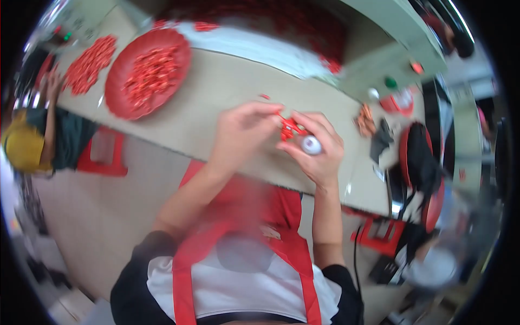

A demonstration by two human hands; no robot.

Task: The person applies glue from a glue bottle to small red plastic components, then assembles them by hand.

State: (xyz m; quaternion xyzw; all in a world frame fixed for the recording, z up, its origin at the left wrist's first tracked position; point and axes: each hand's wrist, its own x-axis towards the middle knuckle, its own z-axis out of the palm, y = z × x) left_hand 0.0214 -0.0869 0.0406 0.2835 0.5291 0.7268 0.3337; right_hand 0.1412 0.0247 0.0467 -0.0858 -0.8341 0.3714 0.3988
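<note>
Here | left hand (244, 132) fingers pinching red parts (288, 129) | right hand (319, 149) closed round white-tipped piece (311, 144) | above table (216, 97) | red tray (147, 73) nearby

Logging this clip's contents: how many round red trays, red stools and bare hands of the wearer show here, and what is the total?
Round red tray holding small red pieces: 1
Red stools, one by the left table edge, one at lower right: 2
Wearer's hands, left hand and right hand, both on small red parts: 2
Total: 5
</note>
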